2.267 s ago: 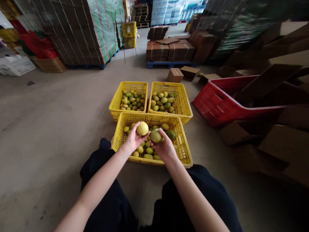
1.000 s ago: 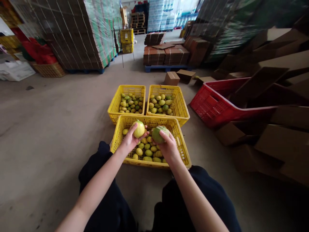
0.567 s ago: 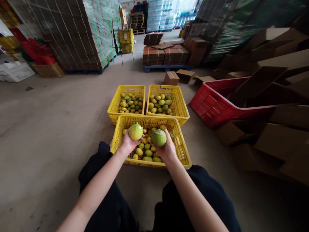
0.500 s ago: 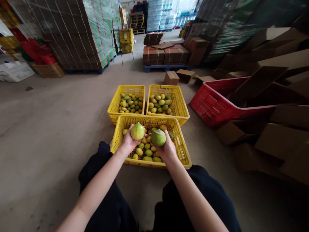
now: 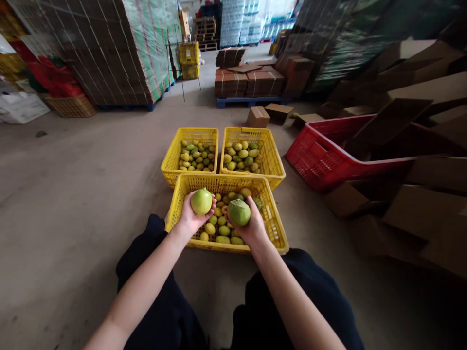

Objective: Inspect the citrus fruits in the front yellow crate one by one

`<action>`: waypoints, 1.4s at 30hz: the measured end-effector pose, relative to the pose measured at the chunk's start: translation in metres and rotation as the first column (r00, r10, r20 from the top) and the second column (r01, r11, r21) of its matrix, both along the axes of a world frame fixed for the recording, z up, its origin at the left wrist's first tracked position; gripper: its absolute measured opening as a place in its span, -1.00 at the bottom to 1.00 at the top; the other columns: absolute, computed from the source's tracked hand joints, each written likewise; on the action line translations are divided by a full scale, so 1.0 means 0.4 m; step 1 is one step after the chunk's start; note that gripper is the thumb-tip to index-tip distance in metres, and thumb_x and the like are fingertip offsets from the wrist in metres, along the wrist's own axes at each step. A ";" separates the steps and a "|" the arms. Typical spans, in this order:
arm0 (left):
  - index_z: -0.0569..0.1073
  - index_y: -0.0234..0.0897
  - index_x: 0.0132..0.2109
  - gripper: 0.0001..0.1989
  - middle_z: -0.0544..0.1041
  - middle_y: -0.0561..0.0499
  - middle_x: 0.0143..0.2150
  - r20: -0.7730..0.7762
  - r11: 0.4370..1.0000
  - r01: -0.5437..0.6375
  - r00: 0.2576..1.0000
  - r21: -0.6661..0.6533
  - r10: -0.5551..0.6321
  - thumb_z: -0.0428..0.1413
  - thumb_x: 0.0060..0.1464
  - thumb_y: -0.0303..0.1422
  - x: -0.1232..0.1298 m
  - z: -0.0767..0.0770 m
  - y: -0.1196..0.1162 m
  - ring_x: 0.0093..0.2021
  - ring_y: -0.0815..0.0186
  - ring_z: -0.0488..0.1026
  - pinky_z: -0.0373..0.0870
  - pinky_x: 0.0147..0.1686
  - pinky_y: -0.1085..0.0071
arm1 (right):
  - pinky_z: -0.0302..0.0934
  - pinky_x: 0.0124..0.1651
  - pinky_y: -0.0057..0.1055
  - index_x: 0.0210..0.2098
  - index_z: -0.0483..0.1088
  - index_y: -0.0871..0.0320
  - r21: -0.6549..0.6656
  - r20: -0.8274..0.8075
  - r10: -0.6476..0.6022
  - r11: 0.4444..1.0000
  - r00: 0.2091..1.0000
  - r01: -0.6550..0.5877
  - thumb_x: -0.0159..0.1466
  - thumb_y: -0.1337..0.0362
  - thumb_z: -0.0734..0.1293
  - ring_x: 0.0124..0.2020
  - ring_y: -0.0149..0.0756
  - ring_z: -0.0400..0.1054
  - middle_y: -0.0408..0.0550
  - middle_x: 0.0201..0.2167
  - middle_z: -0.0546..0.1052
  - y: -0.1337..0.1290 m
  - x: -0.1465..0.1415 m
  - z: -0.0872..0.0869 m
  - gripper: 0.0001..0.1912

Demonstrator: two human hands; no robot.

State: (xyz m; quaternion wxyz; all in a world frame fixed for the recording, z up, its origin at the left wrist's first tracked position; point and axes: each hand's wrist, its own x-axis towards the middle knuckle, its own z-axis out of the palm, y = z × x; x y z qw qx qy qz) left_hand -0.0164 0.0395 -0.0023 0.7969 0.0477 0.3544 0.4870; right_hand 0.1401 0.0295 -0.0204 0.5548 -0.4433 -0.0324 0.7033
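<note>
My left hand (image 5: pixel 190 217) cups a smooth yellow-green lemon (image 5: pixel 201 201), its nippled end pointing up. In my right hand (image 5: pixel 255 224) sits a darker green lemon (image 5: pixel 239 213) with a rough, ridged top. Both hands are closed round their fruit and held apart above the front yellow crate (image 5: pixel 280 231). Inside that crate lie several yellow and green lemons (image 5: pixel 224 230), partly hidden by my hands. Behind it, side by side, stand a left yellow crate (image 5: pixel 170 160) and a right yellow crate (image 5: pixel 274 163), each holding more such fruit.
A red crate (image 5: pixel 310 153) with cardboard in it stands at the right, among heaped cardboard boxes (image 5: pixel 419 209). Small open cartons (image 5: pixel 258 117) lie behind the yellow crates. Farther back are bundled flat cardboard on a blue pallet (image 5: pixel 251 102) and a wrapped stack (image 5: pixel 146 53).
My left hand has moved slightly left and down, turning its lemon a little. The right-hand lemon has tilted slightly. The crates stay in place.
</note>
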 end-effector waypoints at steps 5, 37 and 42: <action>0.46 -0.41 -0.14 -0.69 0.53 -0.09 -0.41 -0.109 0.999 -0.042 0.993 0.021 0.044 -0.08 0.14 -0.31 0.013 -0.010 0.007 -0.49 0.31 0.48 0.42 -0.55 0.46 | 0.28 -0.60 -0.44 -0.37 0.39 0.15 -0.072 0.110 0.048 0.997 0.993 -0.040 0.24 0.10 0.20 -0.60 -0.32 0.41 -0.10 -0.58 0.53 0.001 -0.004 -0.010 -0.73; 0.42 -0.43 -0.22 -0.67 0.52 -0.17 -0.40 -0.058 0.992 -0.054 0.997 -0.117 0.047 0.00 0.12 -0.19 0.014 -0.022 0.014 -0.48 0.28 0.50 0.49 -0.55 0.44 | 0.29 -0.63 -0.46 -0.39 0.41 0.19 0.038 0.012 0.092 0.995 0.996 -0.092 0.13 0.21 0.31 -0.63 -0.34 0.38 -0.08 -0.58 0.52 -0.011 -0.004 0.033 -0.84; 0.42 -0.45 -0.17 -0.67 0.51 -0.15 -0.41 -0.027 0.979 -0.107 0.994 -0.174 0.104 -0.17 0.21 -0.34 0.022 -0.029 0.017 -0.41 0.27 0.52 0.49 -0.48 0.42 | 0.19 -0.70 -0.48 -0.44 0.37 0.18 -0.008 -0.037 0.073 0.997 0.997 -0.074 0.19 0.11 0.24 -0.62 -0.30 0.39 -0.07 -0.62 0.49 -0.005 -0.006 0.024 -0.74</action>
